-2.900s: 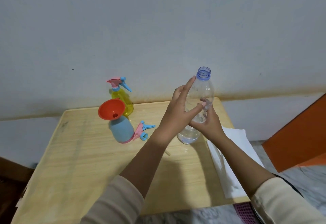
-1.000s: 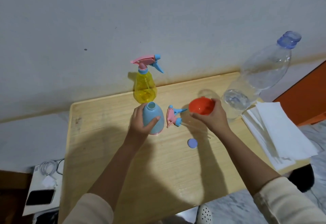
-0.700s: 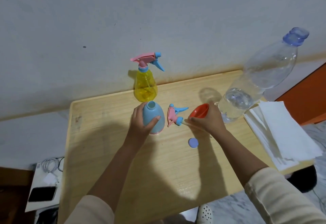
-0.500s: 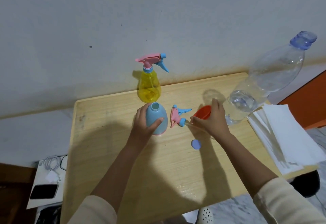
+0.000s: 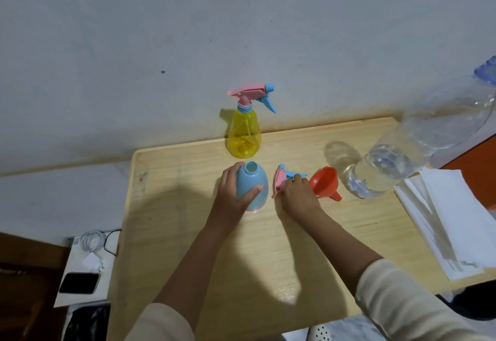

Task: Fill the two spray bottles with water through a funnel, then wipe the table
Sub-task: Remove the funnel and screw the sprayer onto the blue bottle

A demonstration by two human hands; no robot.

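My left hand (image 5: pixel 230 195) grips the open blue spray bottle (image 5: pixel 253 187), which stands upright on the wooden table (image 5: pixel 268 246) without its head. My right hand (image 5: pixel 296 197) curls its fingers over the loose pink and blue spray head (image 5: pixel 281 179) lying beside that bottle. The orange funnel (image 5: pixel 323 183) lies on its side just right of this hand. A yellow spray bottle (image 5: pixel 244 136) with its head on stands at the table's back edge. The large clear water bottle (image 5: pixel 397 163), uncapped and partly filled, stands at the right.
A stack of white paper towels (image 5: pixel 451 219) lies at the table's right edge. Left of the table, lower down, sit a white box with cables (image 5: pixel 94 246) and a phone (image 5: pixel 79 283). The wall runs close behind the table.
My right hand laid the orange funnel down on the table and moved left onto the loose spray head. The small blue cap is now hidden. My left hand kept its hold on the blue bottle.
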